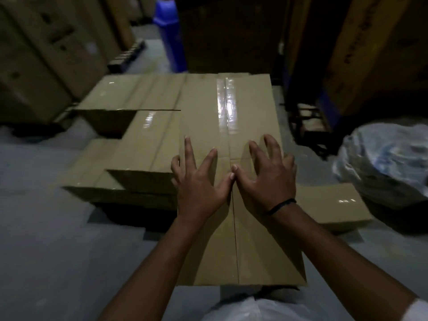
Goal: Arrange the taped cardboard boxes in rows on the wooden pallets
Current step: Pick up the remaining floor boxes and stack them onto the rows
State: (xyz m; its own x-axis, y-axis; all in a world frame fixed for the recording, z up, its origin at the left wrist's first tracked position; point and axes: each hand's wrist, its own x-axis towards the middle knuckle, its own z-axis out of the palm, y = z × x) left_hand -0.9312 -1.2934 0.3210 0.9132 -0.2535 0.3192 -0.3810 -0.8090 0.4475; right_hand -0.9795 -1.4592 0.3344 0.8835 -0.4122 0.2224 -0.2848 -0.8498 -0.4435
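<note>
A long cardboard box (252, 251) lies lengthwise in front of me, its top seam covered with shiny clear tape on the far half and bare on the near half. My left hand (199, 181) and my right hand (268, 177) rest flat on its top with fingers spread, thumbs touching over the seam. To its left, several taped boxes (139, 140) lie stacked in rows and steps. Another box (331, 205) lies low at the right. The pallet under the stack is hidden in shadow.
Tall stacks of large cartons (41, 56) rise at the left and back. A blue bin (169, 28) stands at the back. A bundle wrapped in plastic (389, 163) sits at the right. Grey floor (46, 239) stretches at the left.
</note>
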